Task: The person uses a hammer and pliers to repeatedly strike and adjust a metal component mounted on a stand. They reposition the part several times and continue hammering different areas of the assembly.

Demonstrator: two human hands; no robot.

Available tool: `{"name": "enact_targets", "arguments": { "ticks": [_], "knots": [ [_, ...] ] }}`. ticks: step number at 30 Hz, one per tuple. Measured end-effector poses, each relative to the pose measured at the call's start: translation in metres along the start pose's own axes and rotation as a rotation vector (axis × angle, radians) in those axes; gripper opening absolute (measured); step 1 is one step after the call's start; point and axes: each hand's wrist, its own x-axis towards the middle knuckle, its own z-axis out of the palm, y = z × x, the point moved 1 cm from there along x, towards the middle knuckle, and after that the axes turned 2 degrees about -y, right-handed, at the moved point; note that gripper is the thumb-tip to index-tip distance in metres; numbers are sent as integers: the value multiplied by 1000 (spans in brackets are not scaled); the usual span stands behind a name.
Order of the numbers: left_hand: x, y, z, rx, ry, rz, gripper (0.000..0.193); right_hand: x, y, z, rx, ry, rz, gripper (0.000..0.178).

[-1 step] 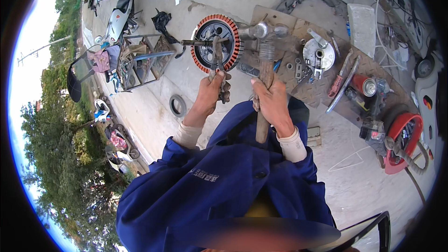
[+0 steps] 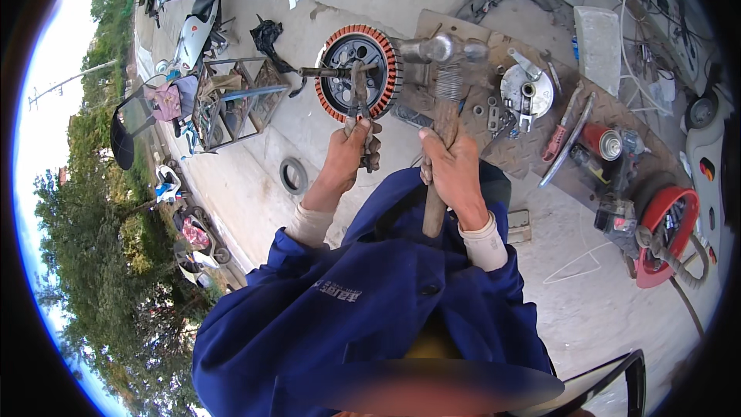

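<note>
From afar, through the head view, I saw the motor wheel (image 2: 342, 88) just beyond the left hand (image 2: 350, 150). This hand grasped a metal tool (image 2: 360, 95), which reached over the wheel's middle. To the wheel's lower right, the right hand (image 2: 457, 171) was clenched around a wooden-handled hammer (image 2: 444, 120).
</note>
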Motion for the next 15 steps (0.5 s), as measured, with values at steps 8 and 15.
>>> {"name": "enact_targets", "arguments": {
  "ticks": [8,15],
  "knots": [
    [1,3,3,-34,-19,0,39,1,9,15,148,147,-203,17],
    [5,-12,-12,26,-24,34,41,-8,7,14,62,-87,2,23]
  ]
}}
